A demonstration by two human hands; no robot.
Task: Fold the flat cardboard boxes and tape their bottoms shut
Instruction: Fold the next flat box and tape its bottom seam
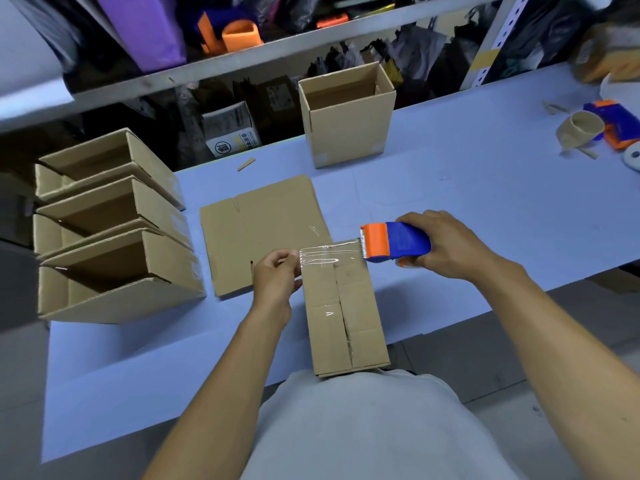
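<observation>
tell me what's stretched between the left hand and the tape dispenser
In the head view, a strip of clear tape spans from the left hand to the tape dispenser held by the right hand, above the far end of the box.

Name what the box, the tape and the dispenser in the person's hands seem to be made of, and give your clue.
Box: brown cardboard, matt, with creased flaps and a centre seam.
Tape: clear plastic film, glossy; the box shows through it and it glints.
Dispenser: probably hard plastic, smooth blue body and orange head; its toothed edge may be metal, too small to tell.
</observation>
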